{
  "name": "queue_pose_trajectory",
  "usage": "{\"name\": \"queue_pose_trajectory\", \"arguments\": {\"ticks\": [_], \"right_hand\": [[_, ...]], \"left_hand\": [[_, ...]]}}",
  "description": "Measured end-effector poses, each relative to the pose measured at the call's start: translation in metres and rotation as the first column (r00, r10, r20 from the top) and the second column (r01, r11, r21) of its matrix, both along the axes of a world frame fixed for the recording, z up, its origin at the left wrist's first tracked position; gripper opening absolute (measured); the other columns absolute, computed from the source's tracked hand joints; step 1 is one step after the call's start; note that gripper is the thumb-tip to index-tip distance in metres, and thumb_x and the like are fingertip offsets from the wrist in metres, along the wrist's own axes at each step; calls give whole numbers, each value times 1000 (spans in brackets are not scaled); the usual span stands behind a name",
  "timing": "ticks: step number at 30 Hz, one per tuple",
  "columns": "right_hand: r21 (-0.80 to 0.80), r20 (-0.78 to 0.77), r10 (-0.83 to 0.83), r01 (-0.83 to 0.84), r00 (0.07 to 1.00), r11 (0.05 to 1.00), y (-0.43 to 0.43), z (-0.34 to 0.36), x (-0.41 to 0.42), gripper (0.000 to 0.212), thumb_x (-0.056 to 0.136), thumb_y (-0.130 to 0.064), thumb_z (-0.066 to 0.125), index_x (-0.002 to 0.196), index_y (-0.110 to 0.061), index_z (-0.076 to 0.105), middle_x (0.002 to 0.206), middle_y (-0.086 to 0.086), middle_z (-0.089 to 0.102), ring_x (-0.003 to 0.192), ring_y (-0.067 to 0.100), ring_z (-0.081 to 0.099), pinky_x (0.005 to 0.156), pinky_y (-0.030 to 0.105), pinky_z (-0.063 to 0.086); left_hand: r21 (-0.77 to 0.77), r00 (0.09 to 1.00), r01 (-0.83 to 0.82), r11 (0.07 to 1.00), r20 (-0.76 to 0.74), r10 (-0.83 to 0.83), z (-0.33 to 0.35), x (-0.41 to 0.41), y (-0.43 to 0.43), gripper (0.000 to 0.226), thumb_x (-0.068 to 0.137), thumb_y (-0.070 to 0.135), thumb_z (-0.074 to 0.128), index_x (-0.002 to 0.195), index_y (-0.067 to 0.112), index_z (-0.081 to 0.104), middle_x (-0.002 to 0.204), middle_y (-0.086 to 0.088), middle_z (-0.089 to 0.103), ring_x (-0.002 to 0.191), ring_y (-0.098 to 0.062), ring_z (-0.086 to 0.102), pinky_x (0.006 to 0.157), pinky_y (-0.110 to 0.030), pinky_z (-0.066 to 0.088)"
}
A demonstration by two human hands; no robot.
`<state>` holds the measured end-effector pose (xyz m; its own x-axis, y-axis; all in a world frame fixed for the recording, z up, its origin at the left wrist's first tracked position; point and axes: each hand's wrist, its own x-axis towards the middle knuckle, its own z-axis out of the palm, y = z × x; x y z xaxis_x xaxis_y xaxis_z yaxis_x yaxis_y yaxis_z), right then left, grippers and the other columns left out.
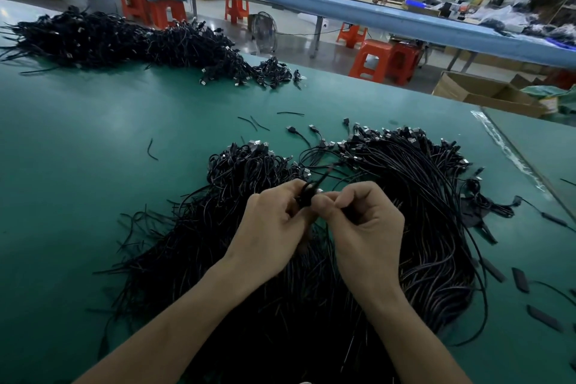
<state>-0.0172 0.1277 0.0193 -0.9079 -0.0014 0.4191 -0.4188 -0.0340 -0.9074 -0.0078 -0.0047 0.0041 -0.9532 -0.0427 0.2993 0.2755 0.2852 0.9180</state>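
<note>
2 hands, left hand [274, 227] and right hand [361, 221], together, pinching 1 black cable [307, 193]

Thin black cable [306, 195] — folded into a tight little bundle, one strand poking up rightward — lifted just above the cable heap [411, 190].

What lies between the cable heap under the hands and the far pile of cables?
Head view: mostly bare green table, with a few loose short black wire pieces scattered on it.
</note>
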Motion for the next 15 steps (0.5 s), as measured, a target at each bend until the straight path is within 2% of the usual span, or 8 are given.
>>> {"name": "queue_pose_trajectory", "arguments": {"ticks": [2,4,5,7,8,11,13,15], "right_hand": [[-100,75,53,-46,996,994,2,-3,0,25,82,1,74,73,-14,54,71,-1,69,69,8,66,65,17,52],[-169,134,108,-84,985,982,6,-5,-1,21,77,-8,74,73,-14,55,68,-5,64,66,6,60,64,17,51],[-197,159,133,-100,978,975,7,-6,-1,19,74,-12,74,72,-16,56,67,-5,62,65,6,58,64,18,51],[-237,199,176,-126,964,963,9,-6,-3,17,72,-14,74,69,-23,60,67,-4,61,65,6,57,64,18,52],[-238,210,195,-144,958,961,9,-7,-4,19,73,-12,73,67,-25,61,67,-4,62,65,6,58,63,17,51],[-195,211,236,-196,949,961,8,-9,-5,30,81,2,70,69,-24,63,70,-3,65,68,6,62,65,17,52],[-176,214,261,-225,941,958,9,-9,-5,20,79,-7,73,71,-24,65,71,-3,66,69,7,63,67,17,52],[-187,239,282,-241,929,952,10,-8,-4,14,73,-17,75,70,-28,66,71,-4,66,71,8,64,69,19,53]], "left_hand": [[58,1000,14,998,15,-15,0,1,0,12,95,24,66,96,35,69,75,6,74,66,-9,71,59,-24,56],[109,998,43,993,31,-47,0,2,-1,19,92,18,60,101,29,71,91,4,76,87,-14,73,79,-32,60],[193,995,63,979,59,-76,1,2,-1,27,89,15,53,103,26,73,97,1,76,94,-18,72,84,-36,60],[342,987,80,936,105,-123,2,2,-2,38,87,17,42,103,24,76,101,-6,75,97,-24,71,84,-40,60],[374,987,67,925,108,-116,3,2,-2,37,90,23,42,102,24,77,99,-8,76,94,-26,72,80,-39,60],[404,994,9,915,94,-51,6,2,0,25,93,38,60,94,21,78,88,-7,77,82,-23,75,69,-28,60],[441,992,7,898,113,-64,5,1,-2,14,90,27,67,95,20,78,87,-8,77,81,-20,75,68,-25,59],[478,981,26,878,156,-114,5,1,-6,15,88,20,67,98,21,78,88,-10,77,82,-20,75,69,-27,59]]}}
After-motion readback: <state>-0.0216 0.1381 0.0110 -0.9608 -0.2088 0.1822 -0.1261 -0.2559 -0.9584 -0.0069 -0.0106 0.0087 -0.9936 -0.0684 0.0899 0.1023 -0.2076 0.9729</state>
